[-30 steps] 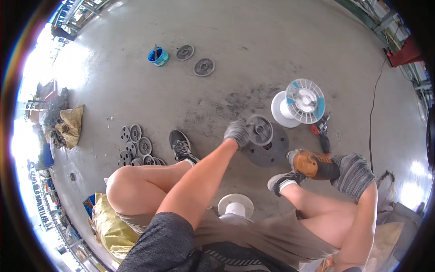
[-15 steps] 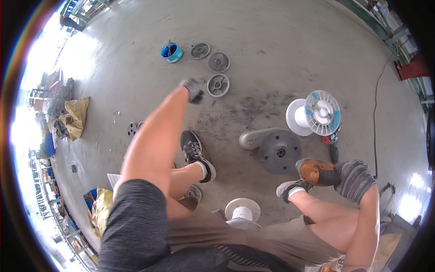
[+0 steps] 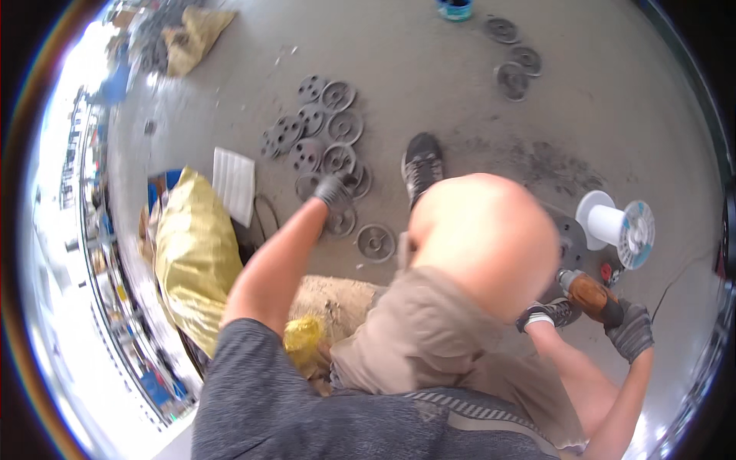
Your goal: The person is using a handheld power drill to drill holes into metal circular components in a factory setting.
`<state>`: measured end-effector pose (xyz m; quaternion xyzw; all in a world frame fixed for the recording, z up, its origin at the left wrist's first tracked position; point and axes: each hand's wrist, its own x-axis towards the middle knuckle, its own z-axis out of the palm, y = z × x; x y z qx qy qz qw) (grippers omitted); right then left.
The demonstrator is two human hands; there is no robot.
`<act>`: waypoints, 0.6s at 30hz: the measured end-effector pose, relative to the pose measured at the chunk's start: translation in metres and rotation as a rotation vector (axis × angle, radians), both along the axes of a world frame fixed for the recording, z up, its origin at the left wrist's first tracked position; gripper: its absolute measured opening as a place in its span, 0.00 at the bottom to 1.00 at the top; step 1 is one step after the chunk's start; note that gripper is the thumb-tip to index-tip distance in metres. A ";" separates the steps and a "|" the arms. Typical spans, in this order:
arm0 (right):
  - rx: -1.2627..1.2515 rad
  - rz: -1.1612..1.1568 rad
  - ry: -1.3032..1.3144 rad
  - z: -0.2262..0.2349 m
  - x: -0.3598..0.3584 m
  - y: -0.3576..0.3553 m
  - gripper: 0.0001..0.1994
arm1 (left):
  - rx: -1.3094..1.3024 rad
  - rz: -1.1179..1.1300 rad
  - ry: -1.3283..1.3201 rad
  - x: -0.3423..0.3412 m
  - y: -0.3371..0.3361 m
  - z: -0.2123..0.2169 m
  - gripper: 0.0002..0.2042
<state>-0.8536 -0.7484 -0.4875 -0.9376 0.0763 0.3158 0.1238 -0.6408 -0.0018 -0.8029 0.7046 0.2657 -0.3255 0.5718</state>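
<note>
My left hand (image 3: 335, 192), in a grey glove, reaches down into a group of round grey metal wheels (image 3: 338, 159) on the floor at my left. Its fingers are blurred and partly hidden among the wheels, so whether they grip one is unclear. One wheel (image 3: 340, 222) lies just below the hand, and another wheel (image 3: 376, 243) sits apart to its right. My right hand (image 3: 630, 333), also gloved, is closed around the handle of an orange-and-black impact wrench (image 3: 590, 297). The tool's metal nose points up and left, beside a dark grey disc (image 3: 569, 241) partly hidden by my knee.
A white spool (image 3: 606, 226) lies at the right, near a red-and-black tool (image 3: 609, 274). Three more wheels (image 3: 512, 80) and a blue bucket (image 3: 455, 9) stand farther ahead. Left of me are a yellow sack (image 3: 198, 257) and a white ridged panel (image 3: 233, 184).
The view has swung left, bringing the wheel group into sight. My left hand has moved from near the three front wheels to that group. My right hand still holds the impact wrench.
</note>
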 end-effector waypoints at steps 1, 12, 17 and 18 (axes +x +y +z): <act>-0.041 0.024 0.037 0.004 -0.006 0.000 0.15 | 0.287 -0.268 -0.170 -0.050 -0.022 -0.033 0.08; -0.103 0.141 0.047 -0.009 -0.008 -0.007 0.13 | 0.828 -0.256 0.003 -0.218 -0.085 -0.093 0.23; -0.139 0.050 0.050 0.010 -0.021 -0.010 0.14 | 0.859 -0.289 0.138 -0.194 -0.115 -0.089 0.19; -0.133 0.078 0.042 0.012 -0.013 -0.005 0.14 | 0.796 -0.212 0.100 -0.195 -0.096 -0.094 0.18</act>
